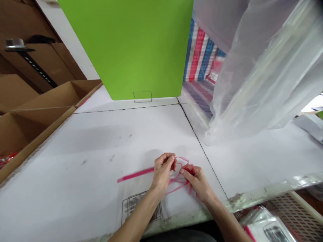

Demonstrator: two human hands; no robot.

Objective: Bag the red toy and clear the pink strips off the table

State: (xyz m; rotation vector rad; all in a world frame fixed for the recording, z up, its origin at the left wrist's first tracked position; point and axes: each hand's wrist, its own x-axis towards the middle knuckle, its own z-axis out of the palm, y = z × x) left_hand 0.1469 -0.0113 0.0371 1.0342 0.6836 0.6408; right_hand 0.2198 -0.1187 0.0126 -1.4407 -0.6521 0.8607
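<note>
A clear plastic bag with a pink zip strip (pixel 136 174) and a printed label (pixel 133 205) lies flat on the white table (pixel 101 144) near its front edge. My left hand (pixel 163 170) pinches the pink strip at the bag's mouth, fingers closed. My right hand (pixel 195 179) is closed on a small pink item (pixel 188 169) at the same opening; I cannot make out what it is. Both hands touch the bag and nearly meet.
A green divider board (pixel 131 47) stands at the back. Large clear plastic sheeting (pixel 264 74) hangs at the right over a striped woven bag (pixel 199 57). Cardboard boxes (pixel 37 111) line the left edge. A basket with packed bags (pixel 272 222) sits below the table at bottom right.
</note>
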